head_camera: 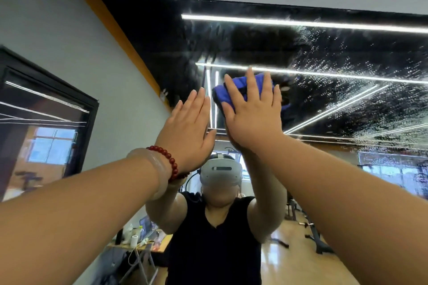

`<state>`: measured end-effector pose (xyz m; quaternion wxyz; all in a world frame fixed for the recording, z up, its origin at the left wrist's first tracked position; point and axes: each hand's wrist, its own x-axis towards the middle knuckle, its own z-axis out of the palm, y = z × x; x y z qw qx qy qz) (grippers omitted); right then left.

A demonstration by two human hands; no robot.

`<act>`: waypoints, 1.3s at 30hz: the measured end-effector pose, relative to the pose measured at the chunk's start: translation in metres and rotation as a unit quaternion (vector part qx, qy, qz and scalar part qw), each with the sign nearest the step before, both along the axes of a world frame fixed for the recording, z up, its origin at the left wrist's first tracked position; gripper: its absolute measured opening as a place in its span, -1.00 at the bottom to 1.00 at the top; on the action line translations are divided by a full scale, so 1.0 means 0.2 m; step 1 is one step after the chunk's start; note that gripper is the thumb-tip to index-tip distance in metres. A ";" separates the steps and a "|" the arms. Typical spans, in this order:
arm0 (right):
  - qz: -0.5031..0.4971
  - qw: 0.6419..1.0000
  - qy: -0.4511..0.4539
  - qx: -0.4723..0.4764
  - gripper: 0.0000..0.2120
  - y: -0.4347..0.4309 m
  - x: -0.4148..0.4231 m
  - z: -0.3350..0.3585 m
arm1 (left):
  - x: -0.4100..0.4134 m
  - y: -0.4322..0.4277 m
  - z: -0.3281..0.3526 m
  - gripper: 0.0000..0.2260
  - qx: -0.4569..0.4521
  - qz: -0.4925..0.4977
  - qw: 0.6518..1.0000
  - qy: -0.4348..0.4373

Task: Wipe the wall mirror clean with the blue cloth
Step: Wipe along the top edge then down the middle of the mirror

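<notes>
The person stands facing the wall mirror (254,39) with both arms raised to the upper part of the glass.

**Right hand.** The right hand (252,113) lies flat on the bunched blue cloth (223,96) and presses it against the glass. The fingers are straight and slightly spread. They do not curl round the cloth, which shows between and beyond the fingertips and at the thumb side.

**Left hand.** The left hand (190,127) is just beside the right, on its left. Its fingers are straight and close together and it holds nothing. It appears to rest against the glass, though contact cannot be confirmed. A red bead bracelet (169,162) sits at this wrist.

**Governing relation.** The band of water droplets (347,71) lies to the right of the cloth and above it, spreading toward the right edge of the view. Directly above the cloth, the glass shows a dark, largely droplet-free patch. The wet area therefore lies on the far side of the right hand from the left hand, so the right hand is the nearer one.

**Judgement.**
- The wipe is under way, with a large wet area remaining.
- The next stroke probably needs to travel rightward and upward, away from the left hand.
- With only a flat palm retaining it, the cloth could slip down if pressure eases.
</notes>
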<state>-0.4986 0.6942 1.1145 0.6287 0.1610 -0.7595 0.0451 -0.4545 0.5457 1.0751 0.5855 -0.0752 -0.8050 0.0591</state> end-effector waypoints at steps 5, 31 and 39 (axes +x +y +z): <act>-0.001 0.999 0.001 0.045 -0.48 0.10 0.00 -0.02 | 0.02 0.00 -0.04 -0.39 -0.003 0.014 1.000 -0.014; 0.014 0.999 0.036 -0.005 -0.48 -0.03 -0.03 -0.49 | -0.01 0.00 -0.30 -0.42 0.014 0.023 0.999 -0.030; 0.015 0.998 0.004 -0.053 -0.50 -0.05 -0.02 -0.57 | 0.04 -0.04 -0.49 -0.40 0.007 0.019 0.998 -0.065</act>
